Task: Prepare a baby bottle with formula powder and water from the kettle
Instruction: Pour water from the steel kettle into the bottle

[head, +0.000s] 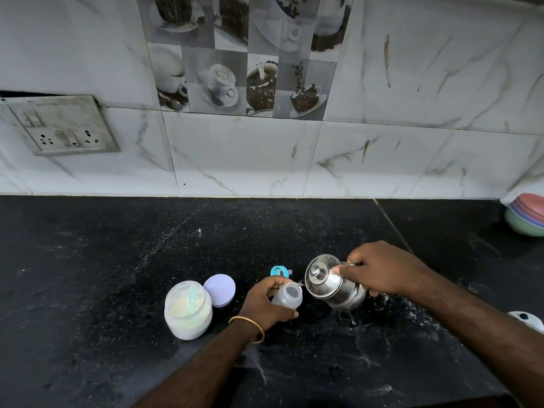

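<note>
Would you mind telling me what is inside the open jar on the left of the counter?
The jar holds pale formula powder, with a light blue scoop standing in it. The scoop's bowl is buried in the powder and cannot be seen. The jar's lilac lid lies beside it.

Black speckled countertop; white grey-veined marble wall tiles; greyscale coffee-cup tile panel; silver steel kettle; lilac jar lid; turquoise bottle ring; pastel stacked bowls; gold bangle.

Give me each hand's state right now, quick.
Left hand: closed around the baby bottle, holding it tilted toward the kettle.
Right hand: closed on the handle of the kettle, tipping it at the bottle's mouth.
</note>
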The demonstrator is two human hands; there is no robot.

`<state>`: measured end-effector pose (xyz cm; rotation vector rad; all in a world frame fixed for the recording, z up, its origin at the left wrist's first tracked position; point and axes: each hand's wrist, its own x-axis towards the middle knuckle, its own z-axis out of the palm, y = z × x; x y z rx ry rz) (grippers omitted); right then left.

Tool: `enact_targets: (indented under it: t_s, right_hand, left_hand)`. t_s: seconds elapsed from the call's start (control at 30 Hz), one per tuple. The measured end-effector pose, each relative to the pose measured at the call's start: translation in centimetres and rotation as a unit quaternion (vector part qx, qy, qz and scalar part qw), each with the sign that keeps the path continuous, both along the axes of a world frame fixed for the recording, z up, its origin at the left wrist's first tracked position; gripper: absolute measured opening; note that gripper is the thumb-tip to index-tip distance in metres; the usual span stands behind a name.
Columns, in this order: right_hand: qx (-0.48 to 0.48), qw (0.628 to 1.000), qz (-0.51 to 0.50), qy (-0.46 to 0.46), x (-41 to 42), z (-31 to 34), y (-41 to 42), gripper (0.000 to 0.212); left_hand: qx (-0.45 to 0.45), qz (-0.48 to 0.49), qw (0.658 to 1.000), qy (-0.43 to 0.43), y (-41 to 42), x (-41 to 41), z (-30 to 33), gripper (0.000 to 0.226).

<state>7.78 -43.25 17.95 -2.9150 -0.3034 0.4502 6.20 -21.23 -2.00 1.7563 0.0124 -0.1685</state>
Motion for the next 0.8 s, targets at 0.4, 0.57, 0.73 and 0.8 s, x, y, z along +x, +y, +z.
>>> enact_targets:
  t_s: [0.4,0.57,0.73,0.8]
  right_hand:
    - [0.001,1.000,-0.003,0.001,-0.2,0.1,0.1,0.050]
    - [0.029,0.999,-0.022,0.018,-0.2,-0.8,-0.2,0.049]
    - [0.050,0.998,-0.031,0.026,-0.4,-1.4,-0.3,0.049]
    - [0.040,0.999,-0.029,0.017,-0.6,-1.3,-0.2,0.050]
  left_hand:
    - [0.007,-0.001,1.000,0.003,-0.1,-0.2,0.0,0.060]
    - [0.007,-0.004,1.000,0.005,-0.2,-0.2,0.5,0.059]
    - [0.005,-0.002,1.000,0.007,-0.1,-0.2,0.6,0.059]
    - [0.002,-0.001,1.000,0.010,-0.2,-0.2,0.6,0.059]
